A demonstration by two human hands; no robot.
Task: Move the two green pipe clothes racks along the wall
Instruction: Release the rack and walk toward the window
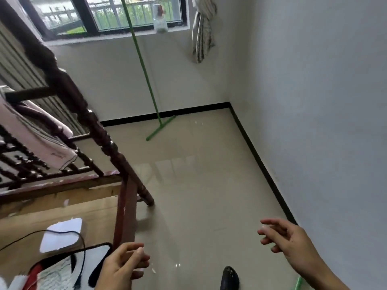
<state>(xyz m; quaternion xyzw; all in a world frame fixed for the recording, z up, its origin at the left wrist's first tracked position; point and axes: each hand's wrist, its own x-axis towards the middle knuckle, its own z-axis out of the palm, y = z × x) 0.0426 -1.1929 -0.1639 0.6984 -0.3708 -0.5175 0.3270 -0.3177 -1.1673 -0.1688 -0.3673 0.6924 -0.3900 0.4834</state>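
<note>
Both hands are empty right now: the left hand (125,262) is loosely curled near the bed post (123,214), the right hand (287,237) is spread open by the side wall (314,101). One green rack (146,74) stands over by the window wall, its foot bar on the floor; a green sliver (298,282) shows low right, too little to identify. That thin pipe looks light but wobbly. I'd grip the upright, mid-height.
</note>
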